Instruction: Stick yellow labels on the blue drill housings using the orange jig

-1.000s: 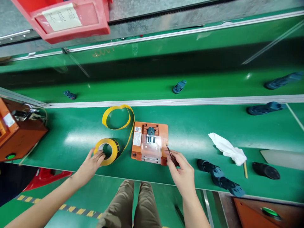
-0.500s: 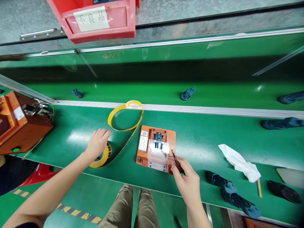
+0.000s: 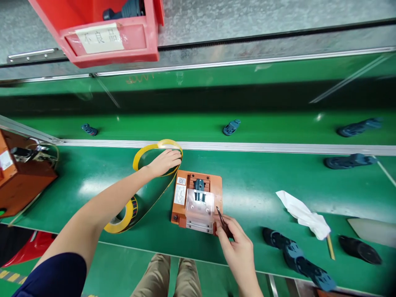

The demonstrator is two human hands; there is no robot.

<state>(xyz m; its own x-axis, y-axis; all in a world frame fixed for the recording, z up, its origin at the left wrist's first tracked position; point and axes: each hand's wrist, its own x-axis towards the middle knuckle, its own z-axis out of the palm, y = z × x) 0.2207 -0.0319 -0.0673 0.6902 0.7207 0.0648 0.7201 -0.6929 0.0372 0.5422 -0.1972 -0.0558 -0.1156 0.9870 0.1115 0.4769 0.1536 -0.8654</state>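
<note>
My left hand reaches over the right side of a loop of yellow strip, fingers stretched out with the tips at the strip; whether they touch it I cannot tell. The strip runs down to a yellow roll standing on the bench. Closed around dark tweezers, my right hand is at the lower right corner of an orange fixture. The tweezer tips point up and left. A dark blue plastic part sits in the fixture, its lower portion beneath a clear cover.
Several dark blue parts lie on the green belt and in a row at the right front. A white cloth lies nearby. An orange machine stands at the left, and a red bin is above the belt.
My left hand has moved from above the roll up and right to the strip loop. My right hand keeps the tweezers beside the fixture. The camera view has shifted somewhat.
</note>
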